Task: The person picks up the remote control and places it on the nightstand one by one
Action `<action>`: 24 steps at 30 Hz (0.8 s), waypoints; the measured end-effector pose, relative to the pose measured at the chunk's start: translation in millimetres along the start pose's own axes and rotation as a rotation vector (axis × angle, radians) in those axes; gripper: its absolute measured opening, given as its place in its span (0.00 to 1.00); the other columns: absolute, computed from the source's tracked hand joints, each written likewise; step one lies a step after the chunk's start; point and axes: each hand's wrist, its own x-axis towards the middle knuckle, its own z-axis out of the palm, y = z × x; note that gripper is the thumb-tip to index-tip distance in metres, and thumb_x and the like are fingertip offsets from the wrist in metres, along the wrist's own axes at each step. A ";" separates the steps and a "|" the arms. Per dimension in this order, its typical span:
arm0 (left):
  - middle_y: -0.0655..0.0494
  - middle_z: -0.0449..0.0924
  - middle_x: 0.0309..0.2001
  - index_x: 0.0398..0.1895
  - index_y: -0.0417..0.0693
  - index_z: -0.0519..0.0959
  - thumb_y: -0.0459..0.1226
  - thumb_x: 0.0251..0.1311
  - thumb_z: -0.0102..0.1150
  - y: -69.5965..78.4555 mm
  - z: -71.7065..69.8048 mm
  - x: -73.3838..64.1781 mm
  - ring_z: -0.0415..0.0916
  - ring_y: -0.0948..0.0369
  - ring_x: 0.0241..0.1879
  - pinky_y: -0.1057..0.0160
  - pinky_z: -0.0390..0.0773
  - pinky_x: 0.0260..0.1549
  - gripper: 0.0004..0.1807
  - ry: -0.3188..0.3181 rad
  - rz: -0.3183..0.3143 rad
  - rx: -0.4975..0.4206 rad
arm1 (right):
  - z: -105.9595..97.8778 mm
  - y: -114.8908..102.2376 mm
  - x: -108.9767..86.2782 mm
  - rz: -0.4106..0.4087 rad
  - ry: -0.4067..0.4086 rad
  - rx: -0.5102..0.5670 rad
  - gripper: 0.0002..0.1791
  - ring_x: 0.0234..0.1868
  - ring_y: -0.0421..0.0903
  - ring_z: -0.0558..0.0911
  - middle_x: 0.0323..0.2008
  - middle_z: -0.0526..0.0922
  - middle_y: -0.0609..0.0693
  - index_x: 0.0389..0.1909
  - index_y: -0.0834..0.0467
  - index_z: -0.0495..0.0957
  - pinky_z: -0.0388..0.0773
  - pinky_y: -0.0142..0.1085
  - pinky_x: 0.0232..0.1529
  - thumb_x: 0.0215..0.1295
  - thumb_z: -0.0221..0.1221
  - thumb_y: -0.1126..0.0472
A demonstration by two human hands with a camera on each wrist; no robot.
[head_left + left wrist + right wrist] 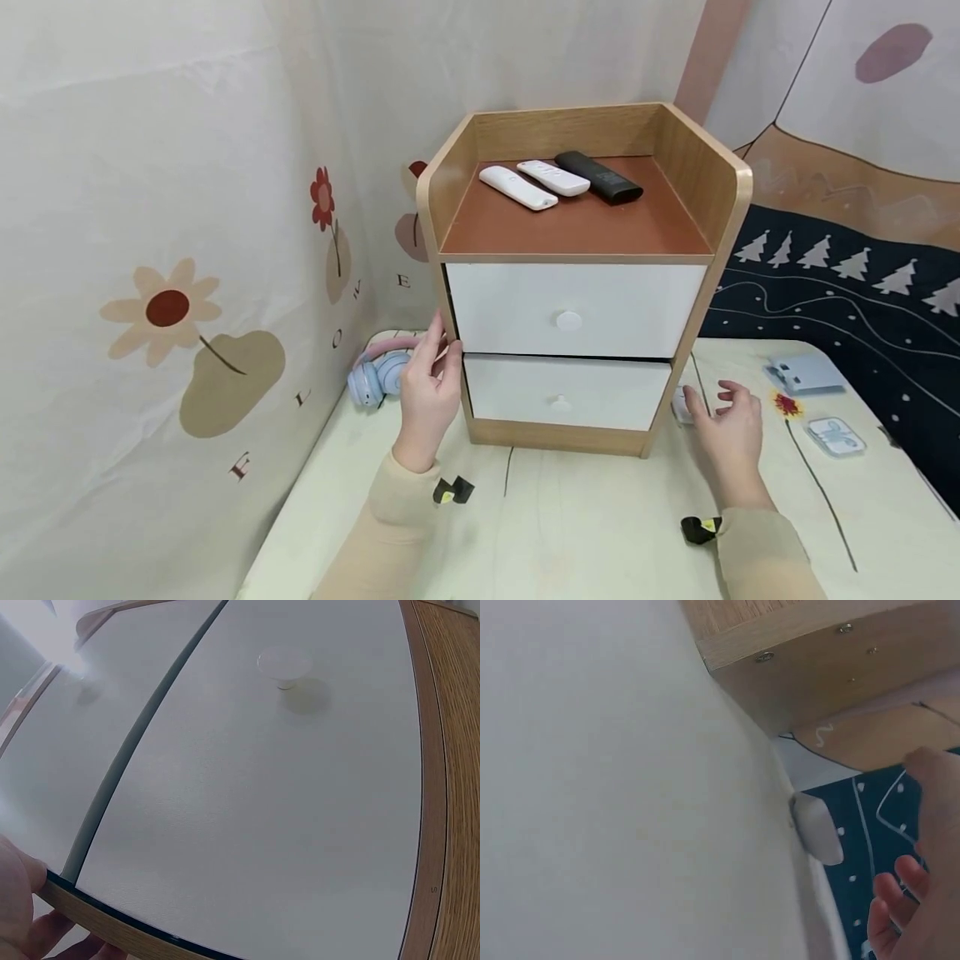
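A small wooden cabinet point(649, 442) with two white drawers stands on a pale cloth. Its upper drawer point(510, 308) and lower drawer point(517, 387) each have a round white knob. My left hand point(431, 392) touches the cabinet's left side, its thumb at the front edge by the gap between the drawers and its fingers along the outer side. To the right of the cabinet, my right hand point(731, 433) hovers with loosely bent fingers and holds nothing. Close to its fingertips lies a small white object point(681, 406), partly hidden; the right wrist view shows a rounded white object point(817, 829).
On the cabinet's brown top lie two white remotes point(517, 187) point(555, 177) and a black remote point(600, 177). Blue and pink headphones point(365, 385) lie left of the cabinet. A light blue box point(806, 374) and a clear case point(836, 437) lie at the right. Printed curtains point(225, 167) hang behind.
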 end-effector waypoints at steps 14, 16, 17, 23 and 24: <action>0.36 0.85 0.66 0.80 0.36 0.71 0.31 0.79 0.62 4.0 -4.4 2.2 0.89 0.42 0.60 0.54 0.92 0.55 0.30 -0.015 -0.023 0.010 | 12.3 19.6 9.6 -0.037 -0.140 -0.179 0.54 0.63 0.68 0.75 0.65 0.74 0.72 0.80 0.71 0.64 0.76 0.63 0.65 0.74 0.62 0.31; 0.36 0.86 0.65 0.80 0.36 0.71 0.30 0.78 0.62 4.4 -4.6 2.4 0.89 0.42 0.60 0.55 0.91 0.55 0.30 -0.013 -0.027 0.007 | 13.2 19.4 9.7 -0.051 -0.136 -0.202 0.53 0.60 0.66 0.76 0.62 0.76 0.71 0.78 0.72 0.66 0.78 0.62 0.61 0.73 0.64 0.32; 0.36 0.86 0.65 0.80 0.36 0.71 0.30 0.78 0.63 4.3 -4.5 2.2 0.89 0.42 0.59 0.55 0.91 0.55 0.30 -0.013 -0.029 0.007 | 13.4 19.6 9.5 -0.056 -0.135 -0.210 0.52 0.58 0.65 0.76 0.60 0.76 0.70 0.77 0.72 0.67 0.78 0.61 0.59 0.73 0.64 0.32; 0.35 0.86 0.65 0.80 0.35 0.72 0.30 0.78 0.63 5.1 -3.6 1.1 0.89 0.42 0.59 0.55 0.91 0.56 0.30 -0.016 -0.032 0.003 | 12.5 21.3 5.6 -0.077 -0.139 -0.226 0.48 0.57 0.66 0.75 0.58 0.78 0.70 0.73 0.73 0.73 0.77 0.62 0.60 0.72 0.66 0.36; 0.36 0.86 0.65 0.80 0.35 0.72 0.30 0.78 0.63 5.2 -3.4 1.1 0.89 0.42 0.59 0.55 0.91 0.56 0.30 -0.018 -0.032 0.002 | 12.2 21.5 4.8 -0.083 -0.139 -0.231 0.47 0.58 0.66 0.75 0.58 0.79 0.70 0.73 0.73 0.73 0.77 0.63 0.60 0.72 0.66 0.37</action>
